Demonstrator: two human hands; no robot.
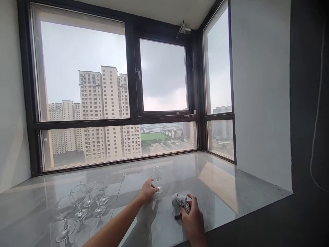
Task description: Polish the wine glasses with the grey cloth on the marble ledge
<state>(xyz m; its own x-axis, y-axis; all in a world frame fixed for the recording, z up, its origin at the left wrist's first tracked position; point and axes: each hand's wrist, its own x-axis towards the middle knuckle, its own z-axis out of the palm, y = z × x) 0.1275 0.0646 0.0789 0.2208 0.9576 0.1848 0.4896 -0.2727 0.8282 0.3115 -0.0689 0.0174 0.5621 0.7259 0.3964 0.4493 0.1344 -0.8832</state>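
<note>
Below the window (pixel 133 85), a person's left hand (pixel 147 190), half curled, touches a glass (pixel 157 174) low on its stem, though whether it grips cannot be told; the upright glass is at the sill (pixel 181 171) beneath the window's middle. Farther from the window, the right hand (pixel 193 211) pinches a grey cloth (pixel 177 205). Five glasses (pixel 80 215) stand toward the window's left.

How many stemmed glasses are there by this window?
6. One glass is at the left hand; five more cluster at left: three glasses in one row, two glasses in another to its right. Some overlap, but none seems hidden.
</note>
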